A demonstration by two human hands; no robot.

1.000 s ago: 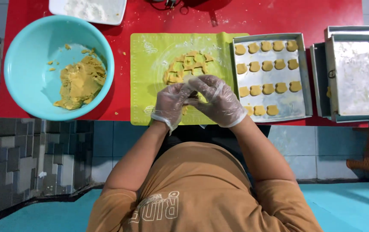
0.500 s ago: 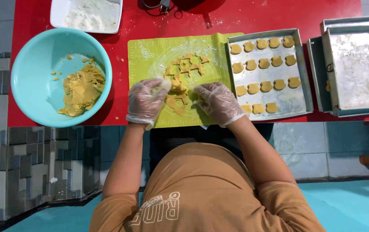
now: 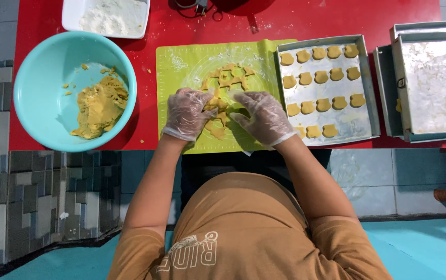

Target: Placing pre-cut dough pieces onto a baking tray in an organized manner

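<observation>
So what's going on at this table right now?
A person in clear plastic gloves works yellow dough scraps on a green mat. The left hand and right hand both press on the dough. Cut-out cookies sit in rows on a metal tray beside it, and more dough sits in a turquoise bowl.

- The dough scraps [image 3: 225, 83] are yellow-tan and rolled flat, a ragged web with cutter-shaped holes, lying in the middle of the green mat [image 3: 181, 67].
- Their near part is bunched up and lifted in pieces, close to the mat's front edge.
</observation>
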